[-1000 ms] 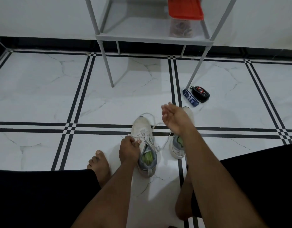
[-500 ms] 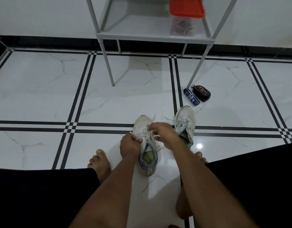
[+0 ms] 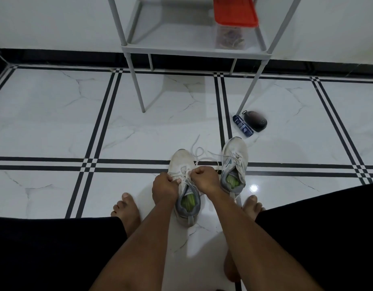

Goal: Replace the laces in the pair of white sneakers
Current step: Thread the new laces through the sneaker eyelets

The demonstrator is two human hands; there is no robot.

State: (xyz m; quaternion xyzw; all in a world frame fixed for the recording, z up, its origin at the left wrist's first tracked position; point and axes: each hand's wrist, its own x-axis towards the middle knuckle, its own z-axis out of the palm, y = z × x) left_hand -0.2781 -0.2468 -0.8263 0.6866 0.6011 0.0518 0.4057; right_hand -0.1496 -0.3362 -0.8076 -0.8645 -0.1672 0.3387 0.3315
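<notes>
Floor [image 3: 55, 122]: glossy white marble-look tile, grey veining, paired black inlay stripes crossing in a grid; a bright light spot reflects just right of the right sneaker. Black skirting band runs along the foot of a plain white wall [image 3: 45, 19].

Shelf rack [image 3: 194, 49]: thin pale-grey metal tube legs, flat grey shelf, standing against the wall, beyond the sneakers. On the shelf, right side, a clear plastic box [image 3: 230, 37] with a red lid, tangled cord-like contents, not identifiable.

Person seated, dark cloth over both thighs, bare feet flat on the tile to either side of the left sneaker.

Left sneaker [image 3: 184, 185]: white upper, scuffed toe, grey collar and heel tab, lime-green insole; toe points toward the rack. Right sneaker [image 3: 234, 164]: same make, just right of it and slightly further forward, laced, with a blue-grey side mark.

White lace [image 3: 197, 153]: flat, loose, looping over the left sneaker's toe and trailing across the tile toward the right sneaker.

Left hand [image 3: 164, 185]: fingers curled, gripping the left sneaker's edge at the eyelets. Right hand [image 3: 205, 178]: closed in a fist on the lace above the tongue. Hands close together, not touching.

By the rack's front right leg, beyond the right sneaker: a small blue cylinder [image 3: 243, 126] lying flat, touching a black oval case [image 3: 256, 120], blurred.
</notes>
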